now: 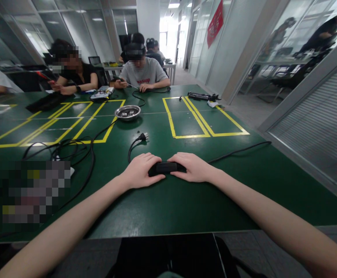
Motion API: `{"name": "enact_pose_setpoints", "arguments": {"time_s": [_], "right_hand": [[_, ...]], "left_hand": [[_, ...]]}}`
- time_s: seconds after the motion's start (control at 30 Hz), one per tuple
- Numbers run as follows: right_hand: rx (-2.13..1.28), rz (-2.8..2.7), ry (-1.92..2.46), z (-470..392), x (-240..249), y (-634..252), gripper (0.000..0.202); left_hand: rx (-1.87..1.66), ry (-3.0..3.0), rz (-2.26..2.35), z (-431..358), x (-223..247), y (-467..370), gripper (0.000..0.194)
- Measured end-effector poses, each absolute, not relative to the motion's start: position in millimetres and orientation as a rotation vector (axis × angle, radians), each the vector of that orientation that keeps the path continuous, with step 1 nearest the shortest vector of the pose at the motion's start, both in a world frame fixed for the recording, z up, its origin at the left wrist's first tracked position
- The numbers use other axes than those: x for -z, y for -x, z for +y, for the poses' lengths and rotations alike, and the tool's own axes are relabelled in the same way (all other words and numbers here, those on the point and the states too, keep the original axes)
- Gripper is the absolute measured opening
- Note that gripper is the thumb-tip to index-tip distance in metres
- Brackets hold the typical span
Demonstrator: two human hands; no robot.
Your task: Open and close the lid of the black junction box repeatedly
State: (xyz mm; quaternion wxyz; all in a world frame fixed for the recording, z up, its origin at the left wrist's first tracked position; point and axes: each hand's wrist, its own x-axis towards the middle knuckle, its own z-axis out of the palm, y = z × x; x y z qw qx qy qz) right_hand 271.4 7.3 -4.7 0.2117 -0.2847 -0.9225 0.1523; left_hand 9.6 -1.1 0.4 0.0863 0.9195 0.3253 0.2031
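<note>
A black elongated device (166, 167) lies on the green table (157, 210) in front of me, its middle showing between my hands. My left hand (142, 170) is wrapped round its left end, and my right hand (190, 166) grips the right end. The fingertips of both hands are a short way apart. Just beyond my left hand is a black power plug (142, 137), with its cord curving down behind that hand. Another black cable (239, 150) runs from behind my right hand towards the table's right side.
A metal bowl (127, 112) with small metal parts stands farther back. Tangled black cables (70, 148) and a blurred-out object (34, 191) lie at the left. Yellow tape outlines (191, 136) mark the table. A black tripod-like item (203, 96) is at the back right. People sit across the table.
</note>
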Motion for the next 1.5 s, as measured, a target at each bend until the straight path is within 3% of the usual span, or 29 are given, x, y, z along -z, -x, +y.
{"name": "enact_pose_setpoints", "arguments": {"time_s": [0.57,0.83,1.23,1.37,1.5], "right_hand": [[-0.095,-2.63,0.841,2,1,-269,0.038],[-0.083,-2.572,0.636,2,2,-270,0.034],[0.085,-2.474,0.468,5,7,-273,0.027],[0.259,-2.488,0.46,5,4,-267,0.021],[0.203,-2.501,0.48,4,2,-265,0.016]], "left_hand": [[-0.613,-2.84,0.917,-7,3,-18,0.039],[-0.665,-2.776,0.922,-8,0,-17,0.044],[-0.661,-2.023,1.033,-10,-6,-19,0.034],[-0.768,-2.023,1.046,-9,-4,-21,0.034],[-0.881,-2.228,1.057,-8,-2,-18,0.03]]}}
